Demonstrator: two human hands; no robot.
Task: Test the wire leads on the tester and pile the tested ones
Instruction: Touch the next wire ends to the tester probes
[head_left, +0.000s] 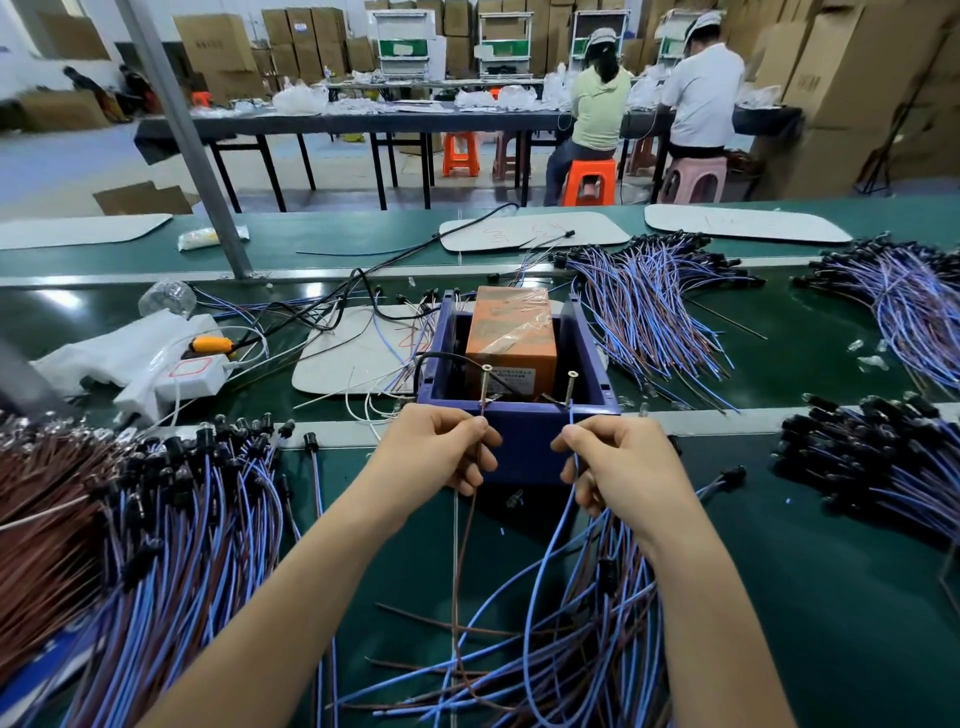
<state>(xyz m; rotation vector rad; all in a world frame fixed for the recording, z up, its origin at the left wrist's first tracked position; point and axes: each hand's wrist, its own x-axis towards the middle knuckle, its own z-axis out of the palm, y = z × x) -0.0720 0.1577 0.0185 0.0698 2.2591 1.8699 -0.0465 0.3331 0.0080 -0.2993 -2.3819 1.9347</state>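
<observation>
The tester (511, 338), an orange box taped inside a blue plastic bin (524, 441), stands on the green bench with two upright screws at its front. My left hand (441, 449) pinches a brown wire (460, 561) and holds its tip at the left screw (486, 382). My right hand (618, 467) pinches a blue wire (558, 525), its tip just below the right screw (570, 387). Both wires run down into a loose bundle of leads (561, 649) between my forearms.
A big pile of blue and brown leads (156, 519) with black caps lies at the left. More piles (660, 317) (883, 467) lie at the right. A white power strip (182, 374) and cables lie at the left rear. Two people sit at a far table.
</observation>
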